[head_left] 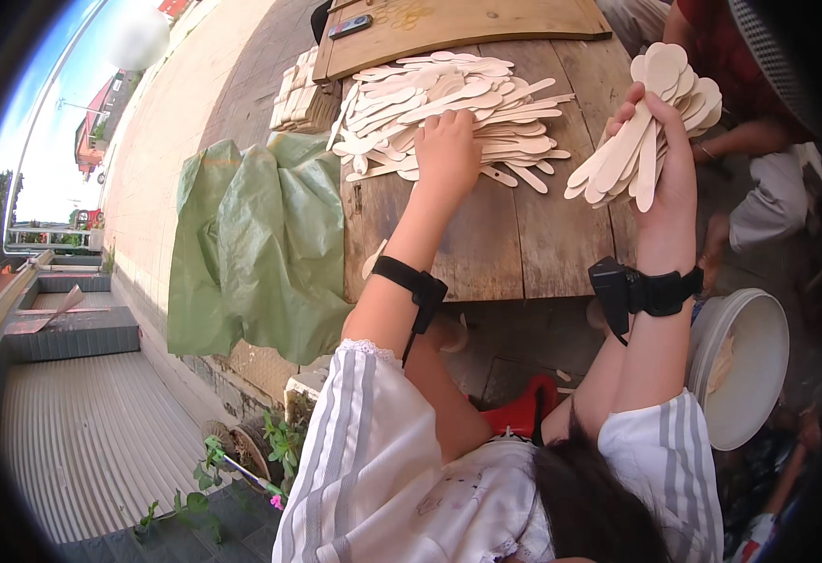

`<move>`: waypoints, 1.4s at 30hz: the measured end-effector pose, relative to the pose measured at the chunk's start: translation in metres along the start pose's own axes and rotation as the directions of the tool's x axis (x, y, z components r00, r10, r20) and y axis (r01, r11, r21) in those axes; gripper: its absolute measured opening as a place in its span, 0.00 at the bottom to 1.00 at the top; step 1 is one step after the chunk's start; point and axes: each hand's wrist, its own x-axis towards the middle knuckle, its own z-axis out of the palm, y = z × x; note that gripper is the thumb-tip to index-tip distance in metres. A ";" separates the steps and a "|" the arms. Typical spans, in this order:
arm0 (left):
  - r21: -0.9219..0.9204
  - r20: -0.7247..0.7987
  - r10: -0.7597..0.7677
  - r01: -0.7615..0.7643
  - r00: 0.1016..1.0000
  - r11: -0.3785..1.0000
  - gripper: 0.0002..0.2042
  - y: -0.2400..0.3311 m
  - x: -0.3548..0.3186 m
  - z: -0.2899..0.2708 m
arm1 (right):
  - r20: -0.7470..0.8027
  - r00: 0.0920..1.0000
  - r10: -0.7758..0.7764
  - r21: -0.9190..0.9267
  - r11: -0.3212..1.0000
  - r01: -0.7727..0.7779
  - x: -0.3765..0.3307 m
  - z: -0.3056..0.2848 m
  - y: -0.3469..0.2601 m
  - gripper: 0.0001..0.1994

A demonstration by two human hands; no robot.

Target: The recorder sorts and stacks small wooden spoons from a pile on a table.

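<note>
A loose heap of pale wooden spoons [430, 89] lies across the wooden table [472, 253], pointing many ways. My left hand [448, 150] is on the near side of this heap with its fingers curled down; its fingertips are hidden, and I cannot make out what lies between them. Raised over the table's right edge, my right hand [669, 155] grips a fanned bundle of wooden spoons [631, 159], thumb across the front. The bundle's round ends point up and to the right, and the handles slant down left. Black straps are around both my wrists.
A wooden board [467, 33] with a small dark device [350, 26] lies at the table's back. Stacked spoon bundles [303, 98] stand left of the heap. Green sheeting [251, 244] hangs at the left edge. A white bucket [744, 366] stands right; another person [768, 202] sits beyond.
</note>
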 end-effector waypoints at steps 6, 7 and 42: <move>-0.012 -0.133 0.071 -0.073 0.989 0.997 0.07 -0.025 0.023 0.006 | -0.133 0.985 -0.108 -0.239 0.968 0.074 0.001 0.005 0.001 0.23; -0.066 -0.153 0.064 -0.074 0.986 0.995 0.06 -0.029 0.020 0.004 | -0.136 0.984 -0.118 -0.305 0.950 0.072 -0.001 0.009 0.001 0.22; -0.548 -0.363 -0.215 -0.021 0.907 0.836 0.10 0.041 0.003 -0.042 | -0.025 0.977 0.212 -0.575 0.796 -0.187 -0.017 0.029 0.036 0.18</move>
